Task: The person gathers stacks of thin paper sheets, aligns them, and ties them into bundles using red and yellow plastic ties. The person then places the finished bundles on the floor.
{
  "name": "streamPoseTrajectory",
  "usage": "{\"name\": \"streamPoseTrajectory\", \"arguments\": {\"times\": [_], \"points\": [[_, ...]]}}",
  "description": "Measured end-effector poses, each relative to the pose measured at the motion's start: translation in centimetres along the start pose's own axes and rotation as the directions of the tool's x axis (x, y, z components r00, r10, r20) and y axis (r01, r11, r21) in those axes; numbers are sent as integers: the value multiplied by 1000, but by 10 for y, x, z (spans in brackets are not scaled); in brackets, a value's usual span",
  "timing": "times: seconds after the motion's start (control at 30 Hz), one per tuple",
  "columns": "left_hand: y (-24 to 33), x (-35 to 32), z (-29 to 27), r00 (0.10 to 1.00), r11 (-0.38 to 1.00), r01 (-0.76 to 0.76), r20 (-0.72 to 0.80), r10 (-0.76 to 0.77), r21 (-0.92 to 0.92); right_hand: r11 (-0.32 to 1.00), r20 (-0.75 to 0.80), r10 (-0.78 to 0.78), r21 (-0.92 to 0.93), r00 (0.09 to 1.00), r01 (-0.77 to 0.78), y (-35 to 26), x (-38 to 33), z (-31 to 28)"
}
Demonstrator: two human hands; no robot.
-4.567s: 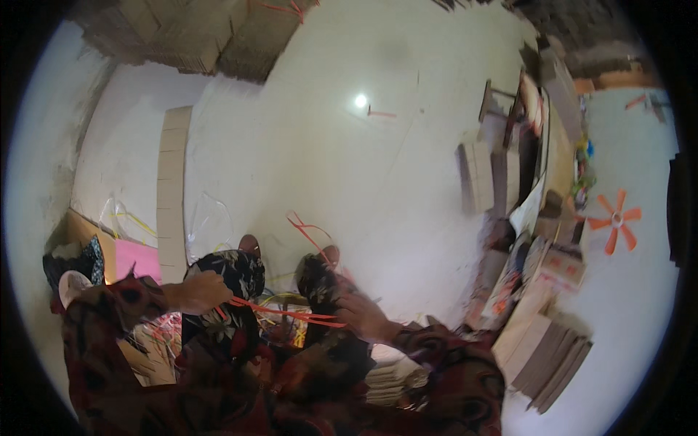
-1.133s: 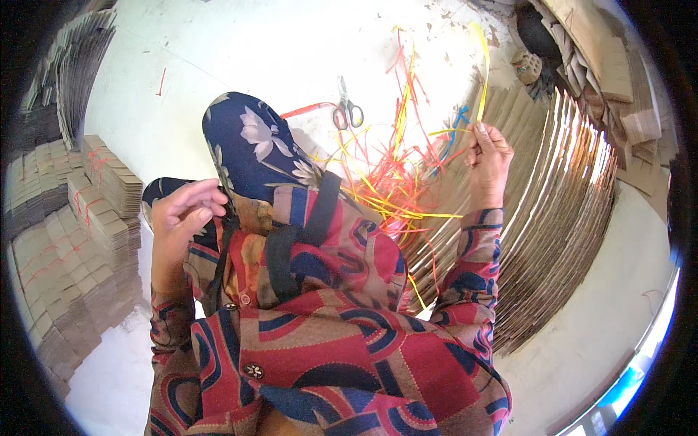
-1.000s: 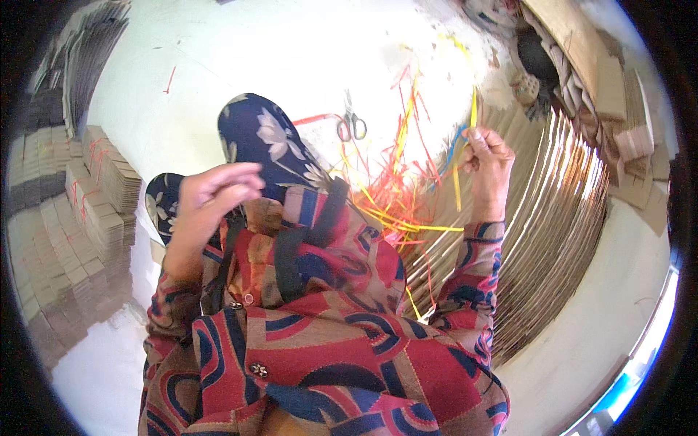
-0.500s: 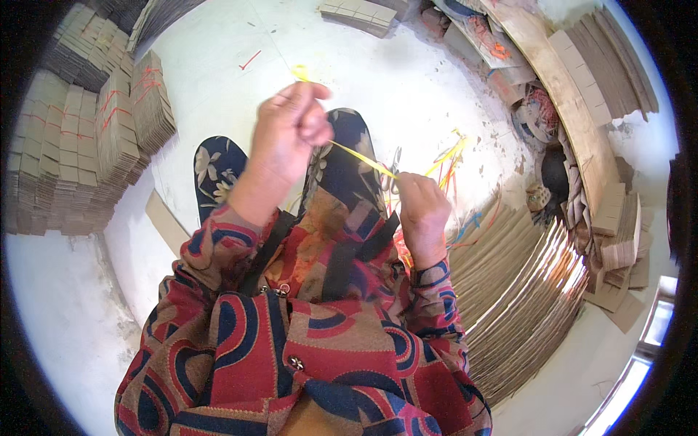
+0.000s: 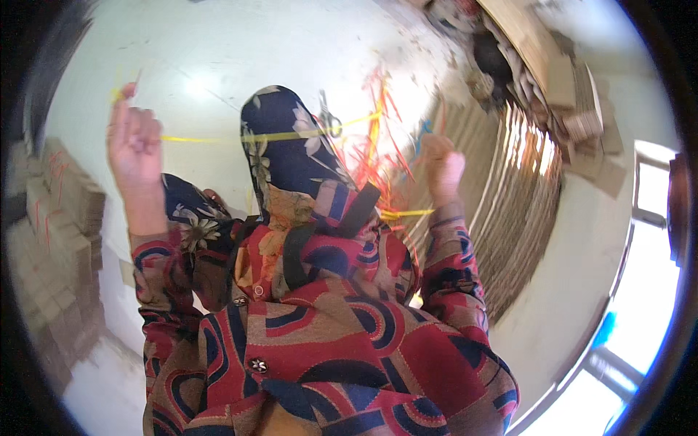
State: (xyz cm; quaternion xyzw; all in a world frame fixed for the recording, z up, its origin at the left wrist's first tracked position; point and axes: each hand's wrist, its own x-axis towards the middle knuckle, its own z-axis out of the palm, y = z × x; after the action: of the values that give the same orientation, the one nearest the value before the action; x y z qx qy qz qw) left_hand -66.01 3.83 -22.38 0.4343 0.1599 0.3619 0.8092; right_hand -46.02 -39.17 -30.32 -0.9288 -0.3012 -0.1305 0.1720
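At the far left my left hand (image 5: 136, 145) is raised, its fingers closed on a thin yellow plastic strip (image 5: 211, 139). From there the strip stretches right, across my dark floral trouser leg (image 5: 280, 156), to a tangle of red and yellow strips (image 5: 374, 149). My right hand (image 5: 441, 166) is closed and blurred, to the right of the tangle and over the cardboard stack; whatever is in its fingers is hidden. Another short yellow length (image 5: 407, 213) runs beside my right wrist. Between my leg and the tangle lies a pair of scissors (image 5: 329, 118).
A long row of cardboard pieces (image 5: 494, 218) curves along the right. Bundled cardboard (image 5: 69, 211) with red ties stands blurred at the left. A wooden plank (image 5: 523, 36) and more cardboard (image 5: 582, 109) are at the upper right, with a bright window frame (image 5: 647, 196) below.
My left hand has swung far left, drawing out a much longer stretch of yellow strip. My right hand has moved slightly right and up. The view has turned, bringing the tangle and scissors out plainly.
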Motion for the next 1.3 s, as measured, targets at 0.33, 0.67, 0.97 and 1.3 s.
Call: {"name": "streamPoseTrajectory", "arguments": {"times": [0.33,0.67,0.97,1.3], "points": [[-19,65,19,961,983,138,223,-162,120,-293,510,845,697,164,-655,-1,-336,-126],[-42,63,46,885,935,224,344,-313,274,-757,573,565,647,-594,-96,-80,-615,-102],[-40,27,107,915,922,166,294,-277,351,-543,102,708,711,-699,-447,-9,-595,-74],[-34,13,93,883,878,271,262,-390,395,-65,193,973,-289,-124,-955,25,-580,-14]]}}
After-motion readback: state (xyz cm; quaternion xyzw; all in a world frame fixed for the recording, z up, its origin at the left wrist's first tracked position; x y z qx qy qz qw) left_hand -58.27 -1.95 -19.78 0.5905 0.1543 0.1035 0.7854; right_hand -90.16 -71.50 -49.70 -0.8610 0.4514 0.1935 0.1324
